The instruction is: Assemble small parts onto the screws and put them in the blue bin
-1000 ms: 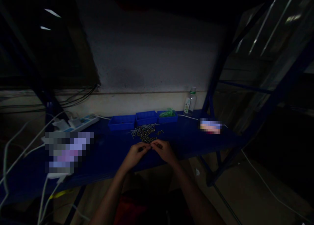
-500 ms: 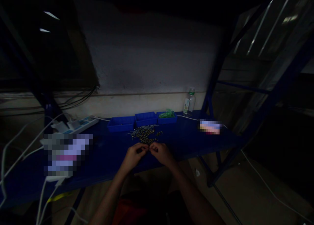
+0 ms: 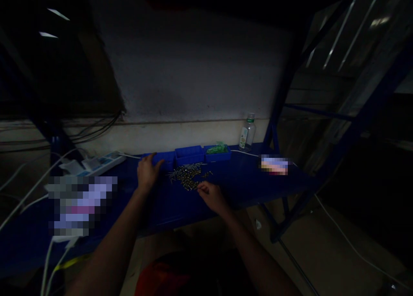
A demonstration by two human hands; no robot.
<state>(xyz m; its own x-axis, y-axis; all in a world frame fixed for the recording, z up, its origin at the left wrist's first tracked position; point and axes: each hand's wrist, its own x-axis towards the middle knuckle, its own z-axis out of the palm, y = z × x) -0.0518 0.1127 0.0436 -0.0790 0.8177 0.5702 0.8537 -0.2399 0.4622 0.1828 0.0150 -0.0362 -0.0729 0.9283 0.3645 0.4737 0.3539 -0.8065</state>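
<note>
My left hand [image 3: 147, 172] reaches over the front of the left blue bin [image 3: 167, 160], its thumb and fingers apart, with nothing seen in them. My right hand [image 3: 210, 194] is at the near right edge of a pile of small brass-coloured metal pieces [image 3: 189, 182]. Its thumb and fingertips are pinched together; whatever is between them is too small and dark to make out. Thin silvery pins or screws [image 3: 192, 168] lie along the back of the pile, in front of the bins. A few loose pieces [image 3: 207, 174] lie to its right.
A middle blue bin [image 3: 189, 156] and a right blue bin [image 3: 219, 156] holding green plastic stand against the wall. A clear bottle [image 3: 248, 134] is behind them to the right. A power strip [image 3: 108, 164] with white cables and a blurred-out object [image 3: 85, 205] lie on the left of the blue table [image 3: 167, 210].
My left hand has left my right hand at the pile, moved left and forward to the left bin, and spread its fingers. My right hand stays by the pile, still pinched.
</note>
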